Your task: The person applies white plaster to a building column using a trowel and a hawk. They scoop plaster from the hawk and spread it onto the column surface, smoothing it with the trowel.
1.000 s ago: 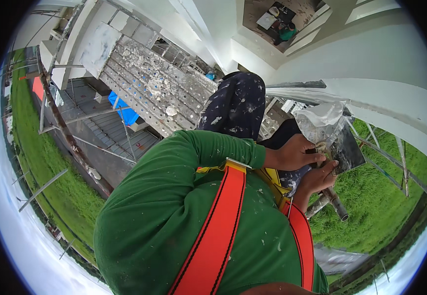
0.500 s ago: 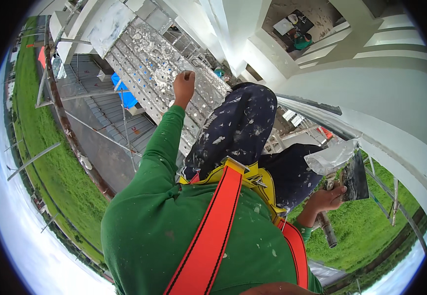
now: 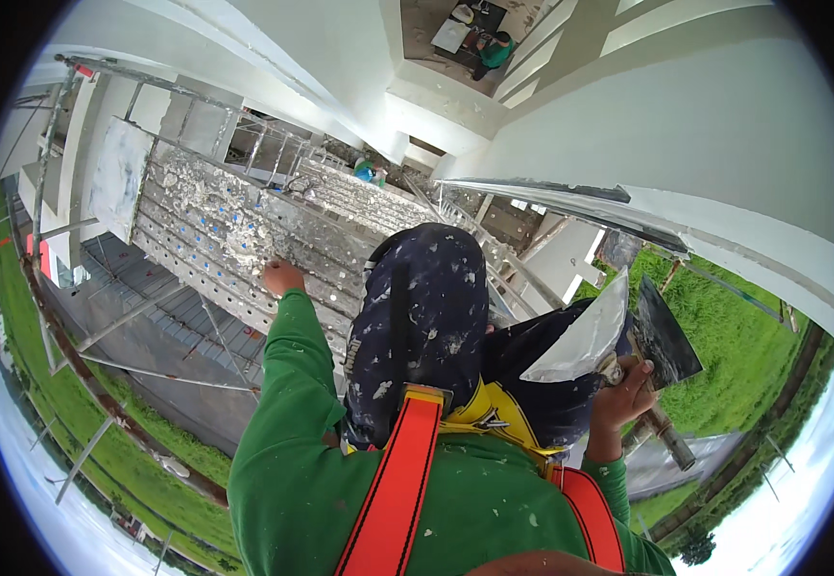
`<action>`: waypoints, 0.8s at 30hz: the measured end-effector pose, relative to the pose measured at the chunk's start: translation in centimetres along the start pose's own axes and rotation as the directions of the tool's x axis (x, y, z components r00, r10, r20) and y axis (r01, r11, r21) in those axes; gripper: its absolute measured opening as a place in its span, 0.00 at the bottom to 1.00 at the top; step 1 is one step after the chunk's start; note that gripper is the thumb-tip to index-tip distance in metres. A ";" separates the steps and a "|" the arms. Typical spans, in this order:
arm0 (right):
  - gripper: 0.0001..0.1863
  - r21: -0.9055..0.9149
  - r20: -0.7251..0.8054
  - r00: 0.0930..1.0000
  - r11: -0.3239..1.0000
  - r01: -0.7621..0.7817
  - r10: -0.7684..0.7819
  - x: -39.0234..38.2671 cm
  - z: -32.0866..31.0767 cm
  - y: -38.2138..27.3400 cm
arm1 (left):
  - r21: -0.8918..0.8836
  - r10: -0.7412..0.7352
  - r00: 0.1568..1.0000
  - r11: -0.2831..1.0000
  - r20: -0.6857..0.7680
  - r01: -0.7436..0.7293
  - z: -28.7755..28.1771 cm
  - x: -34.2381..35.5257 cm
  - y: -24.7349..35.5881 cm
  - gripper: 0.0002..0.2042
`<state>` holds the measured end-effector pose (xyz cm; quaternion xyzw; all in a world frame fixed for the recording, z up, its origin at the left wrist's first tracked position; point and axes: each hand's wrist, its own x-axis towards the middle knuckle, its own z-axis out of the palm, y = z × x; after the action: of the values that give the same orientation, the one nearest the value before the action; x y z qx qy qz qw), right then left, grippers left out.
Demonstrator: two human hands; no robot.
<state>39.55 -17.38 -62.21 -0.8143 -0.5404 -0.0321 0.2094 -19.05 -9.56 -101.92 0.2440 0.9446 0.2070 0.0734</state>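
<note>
Left hand (image 3: 284, 277) hangs over a spattered platform (image 3: 172, 252); right hand (image 3: 625, 396) grips a likely trowel (image 3: 668, 336).

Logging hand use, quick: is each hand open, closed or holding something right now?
Left hand: seems curled, but whether it holds anything cannot be told.
Right hand: closed, holding the dark flat plate.

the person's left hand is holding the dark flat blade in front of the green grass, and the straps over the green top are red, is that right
Not quite: in the head view, the right hand holds the dark flat blade in front of the green grass. The straps over the green top are indeed red.
</note>
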 end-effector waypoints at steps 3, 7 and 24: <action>0.24 0.238 0.123 0.956 0.927 -0.291 0.268 -0.4 -0.6 -1.7 | 0.087 -0.140 0.988 0.987 0.057 0.135 -0.9 -1.9 1.5 0.12; 0.20 0.536 0.195 0.858 0.681 -0.499 0.475 -0.6 -1.4 -3.0 | 0.100 -0.119 0.993 0.988 0.005 0.118 0.8 -1.3 -0.5 0.16; 0.15 0.543 0.203 0.875 0.692 -0.475 0.440 -1.3 -1.1 -4.4 | 0.617 0.059 0.735 0.502 0.676 -0.607 -3.3 -1.4 5.5 0.13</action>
<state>35.27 -17.54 -60.20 -0.8206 -0.3099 0.2097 0.4320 -16.20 -7.04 -96.53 0.4874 0.7896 -0.3203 0.1905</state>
